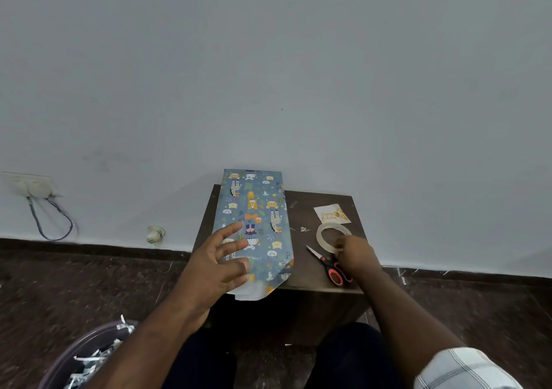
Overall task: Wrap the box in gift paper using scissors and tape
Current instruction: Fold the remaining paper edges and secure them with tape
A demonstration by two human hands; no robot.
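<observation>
My left hand (pixel 222 257), fingers spread, steadies the wrapped box (pixel 257 224) on the counter (pixel 301 275). My right hand (pixel 354 254) pinches the tape (pixel 331 236) beside the scissors (pixel 331 266); I should find the end before pulling.

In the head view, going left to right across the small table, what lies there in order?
Left hand → wrapped box → scissors, then the right hand at the tape roll; a birthday card lies behind the roll.
</observation>
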